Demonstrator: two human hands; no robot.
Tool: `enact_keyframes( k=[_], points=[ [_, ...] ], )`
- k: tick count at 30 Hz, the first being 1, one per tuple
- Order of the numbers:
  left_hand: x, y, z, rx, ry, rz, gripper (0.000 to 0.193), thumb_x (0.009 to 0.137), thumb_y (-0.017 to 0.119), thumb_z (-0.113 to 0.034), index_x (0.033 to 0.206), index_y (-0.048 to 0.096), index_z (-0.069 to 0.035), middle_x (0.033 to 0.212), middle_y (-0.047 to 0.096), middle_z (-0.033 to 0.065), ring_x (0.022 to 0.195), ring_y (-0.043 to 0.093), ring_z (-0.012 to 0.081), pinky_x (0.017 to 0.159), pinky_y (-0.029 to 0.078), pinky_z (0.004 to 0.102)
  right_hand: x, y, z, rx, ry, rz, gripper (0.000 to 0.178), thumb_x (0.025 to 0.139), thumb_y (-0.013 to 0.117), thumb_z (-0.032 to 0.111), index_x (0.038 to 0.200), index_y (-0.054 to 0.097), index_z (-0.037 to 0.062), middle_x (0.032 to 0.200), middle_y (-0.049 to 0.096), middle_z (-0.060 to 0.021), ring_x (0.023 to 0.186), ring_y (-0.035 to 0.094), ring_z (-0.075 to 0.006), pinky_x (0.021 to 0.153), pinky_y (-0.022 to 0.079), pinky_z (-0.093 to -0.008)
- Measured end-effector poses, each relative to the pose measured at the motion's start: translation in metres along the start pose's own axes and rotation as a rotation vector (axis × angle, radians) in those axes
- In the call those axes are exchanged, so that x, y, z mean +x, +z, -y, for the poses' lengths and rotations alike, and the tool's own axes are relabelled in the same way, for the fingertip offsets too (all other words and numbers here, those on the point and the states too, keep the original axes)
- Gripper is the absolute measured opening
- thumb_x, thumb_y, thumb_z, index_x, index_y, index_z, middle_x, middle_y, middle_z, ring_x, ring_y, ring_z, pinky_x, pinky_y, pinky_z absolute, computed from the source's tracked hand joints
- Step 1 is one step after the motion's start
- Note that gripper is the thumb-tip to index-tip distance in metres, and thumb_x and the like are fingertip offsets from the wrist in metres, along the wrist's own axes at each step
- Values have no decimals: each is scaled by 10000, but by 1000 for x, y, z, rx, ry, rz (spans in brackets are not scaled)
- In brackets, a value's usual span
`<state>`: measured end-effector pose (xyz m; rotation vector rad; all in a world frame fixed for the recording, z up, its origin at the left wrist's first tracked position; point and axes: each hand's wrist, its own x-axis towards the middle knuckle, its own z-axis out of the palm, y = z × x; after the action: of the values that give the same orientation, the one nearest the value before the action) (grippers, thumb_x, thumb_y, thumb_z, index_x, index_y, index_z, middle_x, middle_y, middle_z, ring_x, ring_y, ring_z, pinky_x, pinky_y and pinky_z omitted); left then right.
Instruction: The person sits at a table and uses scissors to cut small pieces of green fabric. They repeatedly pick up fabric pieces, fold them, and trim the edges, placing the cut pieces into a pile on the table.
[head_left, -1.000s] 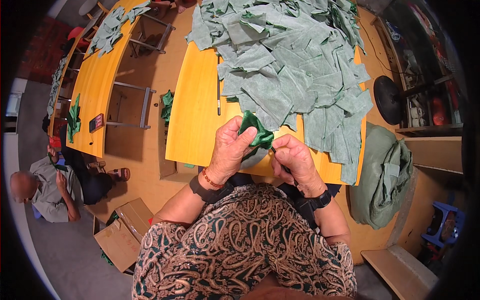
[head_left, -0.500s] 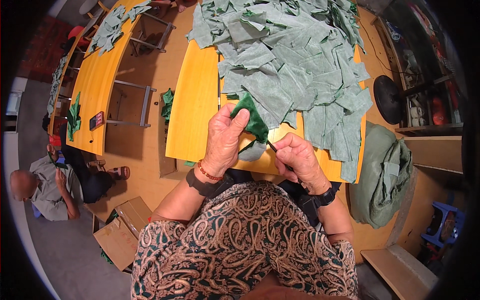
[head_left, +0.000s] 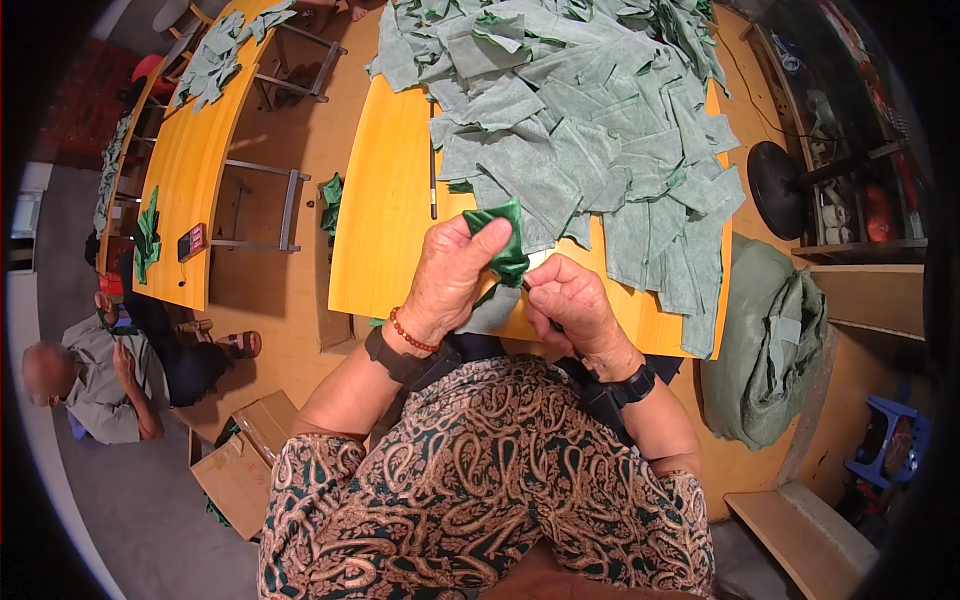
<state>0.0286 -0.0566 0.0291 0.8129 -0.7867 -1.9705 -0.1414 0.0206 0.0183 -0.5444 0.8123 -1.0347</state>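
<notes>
My left hand (head_left: pixel 448 278), wearing a red bead bracelet, pinches a small green velvet fabric piece (head_left: pixel 509 243) between thumb and fingers. The piece is bunched at its lower end. My right hand (head_left: pixel 582 308) is closed around a thin dark stick (head_left: pixel 526 285), whose upper end meets the bunched fabric; most of it is hidden by the fingers. Below the fabric, a pale grey-green flap (head_left: pixel 493 312) hangs near my left fingers. Both hands are above the front edge of the yellow table (head_left: pixel 375 215). Beyond them lies a large heap of grey-green fabric pieces (head_left: pixel 600 150).
Another dark stick (head_left: pixel 433 165) lies on the table left of the heap. On the right are a stuffed green sack (head_left: pixel 765 355) and shelving (head_left: pixel 860 245). A cardboard box (head_left: pixel 240 475) stands at lower left, near a seated person (head_left: pixel 115 375). A second yellow table (head_left: pixel 180 190) is farther left.
My right hand has moved up and left against the fabric, and less of the stick shows. The green velvet piece is more bunched at its lower end.
</notes>
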Motion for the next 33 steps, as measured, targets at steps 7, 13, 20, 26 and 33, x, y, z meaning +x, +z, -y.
enact_keyframes(
  k=[7,13,20,26,33],
  points=[
    [12,-1,-37,-130,101,-101,264,993,565,-342,1009,579,-79,818,644,59,672,624,142,598,533,298,-31,-8,18,-331,104,23,90,910,633,69,975,588,27,637,561,10,406,422,-37,352,294,-191],
    [17,16,-20,-437,-44,-51,287,994,558,-356,999,546,-69,849,623,80,720,614,196,650,534,343,-5,1,26,-156,-169,-165,224,847,700,9,1034,577,20,728,603,-13,468,442,-21,397,322,-191],
    [16,33,-20,-477,-8,-206,290,994,548,-364,1037,575,-78,905,620,54,813,593,185,776,521,351,12,8,2,-33,-143,-55,259,841,733,51,1015,541,63,762,582,19,442,407,-16,374,284,-187],
    [16,-8,-8,-338,85,-109,264,987,576,-280,1148,590,-71,952,666,55,909,643,202,840,514,369,2,-8,22,-195,-134,-160,166,883,698,82,997,588,34,685,555,21,397,380,-19,351,247,-204],
    [5,-20,-33,193,158,248,447,975,592,-372,1267,555,-35,870,621,44,878,610,164,829,500,335,-10,3,59,-981,-467,-302,129,830,723,95,900,675,-2,714,599,-34,629,556,-105,565,438,-264]
  ],
)
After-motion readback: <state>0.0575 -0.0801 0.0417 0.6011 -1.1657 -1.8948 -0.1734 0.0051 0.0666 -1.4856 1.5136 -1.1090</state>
